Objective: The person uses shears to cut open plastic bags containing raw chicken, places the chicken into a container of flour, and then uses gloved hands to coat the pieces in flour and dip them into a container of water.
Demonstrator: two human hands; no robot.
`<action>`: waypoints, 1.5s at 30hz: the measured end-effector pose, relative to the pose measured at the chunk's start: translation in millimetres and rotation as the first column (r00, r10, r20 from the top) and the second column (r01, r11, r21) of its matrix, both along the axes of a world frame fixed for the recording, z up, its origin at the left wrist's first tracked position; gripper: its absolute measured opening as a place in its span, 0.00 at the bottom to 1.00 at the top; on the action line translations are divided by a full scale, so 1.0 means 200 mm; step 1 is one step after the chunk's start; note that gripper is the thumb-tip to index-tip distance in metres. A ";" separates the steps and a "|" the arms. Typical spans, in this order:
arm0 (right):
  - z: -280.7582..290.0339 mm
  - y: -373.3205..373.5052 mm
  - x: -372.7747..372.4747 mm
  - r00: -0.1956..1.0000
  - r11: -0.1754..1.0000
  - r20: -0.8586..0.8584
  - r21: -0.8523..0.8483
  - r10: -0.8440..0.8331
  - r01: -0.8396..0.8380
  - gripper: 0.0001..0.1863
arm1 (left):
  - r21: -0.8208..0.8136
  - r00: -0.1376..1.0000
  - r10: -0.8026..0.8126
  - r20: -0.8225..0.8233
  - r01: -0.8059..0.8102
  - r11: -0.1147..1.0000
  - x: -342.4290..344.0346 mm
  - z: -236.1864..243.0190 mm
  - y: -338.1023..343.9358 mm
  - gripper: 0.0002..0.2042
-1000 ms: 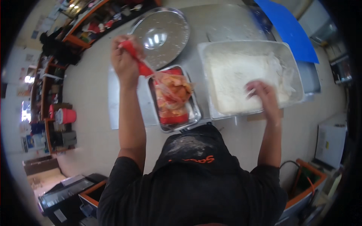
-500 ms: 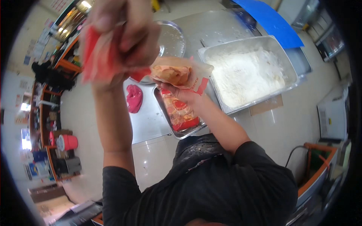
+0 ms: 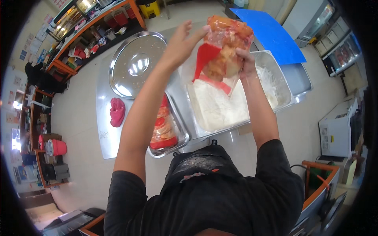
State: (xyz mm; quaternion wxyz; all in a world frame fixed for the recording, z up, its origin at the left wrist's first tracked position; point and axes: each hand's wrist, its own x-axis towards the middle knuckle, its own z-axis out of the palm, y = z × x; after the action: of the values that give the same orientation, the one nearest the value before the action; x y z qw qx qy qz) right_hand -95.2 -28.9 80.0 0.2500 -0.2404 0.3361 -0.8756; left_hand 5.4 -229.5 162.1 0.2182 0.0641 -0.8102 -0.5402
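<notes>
Both my hands hold up a clear plastic bag (image 3: pixel 224 51) with red patches, full of orange marinated meat pieces, high above a large steel tray of white flour (image 3: pixel 236 106). My left hand (image 3: pixel 182 42) touches the bag's upper left edge with fingers spread. My right hand (image 3: pixel 246 63) grips the bag's right side. Below my left forearm, a smaller steel tray (image 3: pixel 179 135) holds another bag of the same meat (image 3: pixel 162 129).
A round steel lid (image 3: pixel 138 65) lies at the back left of the steel counter, with a crumpled red item (image 3: pixel 117 111) beside it. A blue board (image 3: pixel 271 35) lies behind the flour tray. A red bucket (image 3: pixel 59 147) stands far left and a white appliance (image 3: pixel 334 133) far right.
A second ago my left hand held a red item by the small tray and my right hand was in the flour. Both hands now hold a bag lifted over the flour tray.
</notes>
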 end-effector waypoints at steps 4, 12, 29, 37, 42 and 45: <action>0.08 -0.01 0.04 0.979 0.999 -0.197 -0.002 -0.044 0.044 0.34 | 0.438 0.977 -0.123 -0.175 0.189 0.879 -0.25 -0.17 0.21 0.30; 0.14 0.06 0.01 0.900 0.952 -0.380 0.128 -0.212 0.278 0.24 | 0.360 0.946 0.065 -0.316 0.056 0.931 -0.18 0.01 0.37 0.10; 0.50 -0.11 -0.03 0.404 0.972 -0.897 -0.096 -0.177 0.213 0.21 | 0.062 0.932 -0.171 -0.319 0.201 0.978 0.14 0.07 0.06 0.24; 0.70 -0.34 0.65 0.206 0.814 -0.938 -0.116 -0.278 0.569 0.18 | 0.730 0.877 0.404 -0.261 -0.094 0.677 0.77 -0.23 -0.66 0.10; 0.46 -0.29 0.76 0.298 0.763 -0.954 0.223 0.041 0.607 0.19 | 0.887 0.833 0.532 -0.154 -0.120 0.445 1.44 -0.61 -1.28 0.19; 0.27 -0.24 0.79 0.443 0.654 -0.896 0.355 0.034 0.668 0.20 | 0.983 0.895 0.445 0.035 -0.111 0.146 1.82 -0.95 -1.52 0.22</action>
State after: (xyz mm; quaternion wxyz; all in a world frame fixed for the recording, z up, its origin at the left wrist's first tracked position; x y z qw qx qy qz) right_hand 63.1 -77.3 133.9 -0.0647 -0.4509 0.7455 -0.4865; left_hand 368.6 -532.9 -27.1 0.3313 0.2637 -0.2245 -0.8777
